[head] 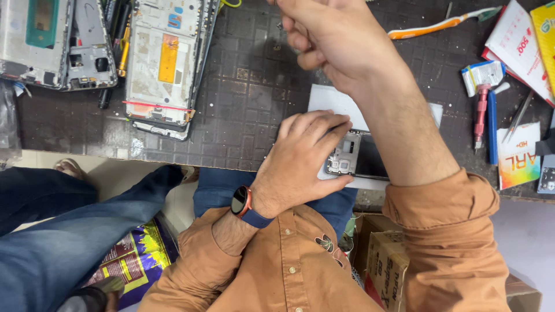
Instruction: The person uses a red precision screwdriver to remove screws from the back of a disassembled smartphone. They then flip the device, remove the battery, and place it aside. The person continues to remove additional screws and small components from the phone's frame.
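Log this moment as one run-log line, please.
left hand: rests on opened phone | right hand: raised, curled, contents unclear | surface: dark mat

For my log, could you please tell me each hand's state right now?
Left hand: open, pressing flat on the opened grey phone.
Right hand: fingers curled; contents cannot be told.

Even, fairly bright indoor light falls from above, leaving only soft, short shadows under the raised right hand (332,34) and forearm on the dark, grimy embossed work mat (248,98). The glossy white and yellow printed cards (520,43) show mild glare. Focus is fairly sharp; the raised fingers look slightly soft.
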